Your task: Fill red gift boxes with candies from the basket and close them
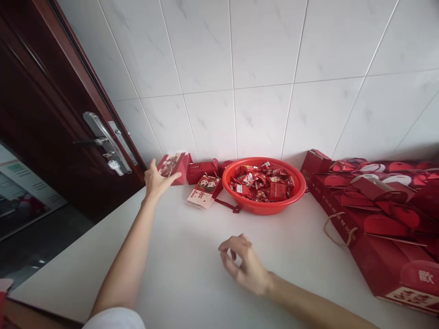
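Note:
At the far left of the tabletop, my left hand (156, 180) reaches around a red gift box (173, 165) with a printed picture. Its thumb crosses the front of the box and its fingers lie along the left side. Above the middle of the table, my right hand (245, 262) is loosely curled, thumb and forefinger tips close together, with nothing visible in it. Right of the gift box lie a folded card (202, 191) with cartoon figures and a smaller red box (197, 171). A red plastic basket (264, 209) holds many red-wrapped candies (264, 183).
A large red carton (343, 224) with a rope handle fills the right side, packed with red boxes (380, 201). The white table (185, 274) meets a tiled wall (209, 123). A dark door (65, 91) with a lever handle (99, 141) stands at left.

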A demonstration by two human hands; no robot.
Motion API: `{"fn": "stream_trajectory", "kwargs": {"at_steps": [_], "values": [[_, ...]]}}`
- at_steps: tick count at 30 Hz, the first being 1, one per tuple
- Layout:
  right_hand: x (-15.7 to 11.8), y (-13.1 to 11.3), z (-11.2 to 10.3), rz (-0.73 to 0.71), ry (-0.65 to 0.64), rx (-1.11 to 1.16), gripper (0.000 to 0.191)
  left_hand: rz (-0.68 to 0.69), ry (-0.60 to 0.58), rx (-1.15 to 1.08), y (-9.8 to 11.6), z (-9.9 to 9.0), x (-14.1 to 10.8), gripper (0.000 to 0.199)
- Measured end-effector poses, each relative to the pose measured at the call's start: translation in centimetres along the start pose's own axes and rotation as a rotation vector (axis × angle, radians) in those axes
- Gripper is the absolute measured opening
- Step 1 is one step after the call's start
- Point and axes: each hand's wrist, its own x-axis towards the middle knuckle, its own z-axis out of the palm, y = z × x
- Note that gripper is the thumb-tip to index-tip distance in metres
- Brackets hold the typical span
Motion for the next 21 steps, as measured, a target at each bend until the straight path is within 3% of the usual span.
{"fn": "stream_trajectory", "kwargs": {"at_steps": [2,3,6,9,12,16,18,21], "values": [[1.8,-0.3,-1.8,0.078,0.073,0.050,0.012,0.055,0.068,-0.006,2.1,0.0,-0.7,0.107],[2.8,-0.6,-3.0,0.106,0.127,0.080,0.013,0.157,0.072,-0.028,3.4,0.3,-1.4,0.109],[5.3,-1.5,-6.7,0.160,0.339,0.175,0.022,0.515,0.044,-0.097,7.7,2.1,-4.8,0.103],[6.7,-2.5,-10.3,0.170,0.562,0.252,0.034,0.667,0.025,-0.187,11.2,4.6,-9.2,0.099],[7.0,-3.1,-12.8,0.188,0.645,0.301,0.040,0.705,-0.019,-0.240,12.9,6.5,-13.3,0.099],[6.8,-3.1,-14.8,0.252,0.614,0.326,0.035,0.720,-0.097,-0.298,13.1,7.5,-16.7,0.099],[6.7,-2.8,-15.3,0.268,0.617,0.324,0.041,0.659,-0.203,-0.374,13.2,7.3,-17.4,0.096],[6.5,-2.6,-15.8,0.270,0.577,0.331,0.044,0.415,-0.360,-0.541,13.8,6.4,-17.0,0.077]]}}
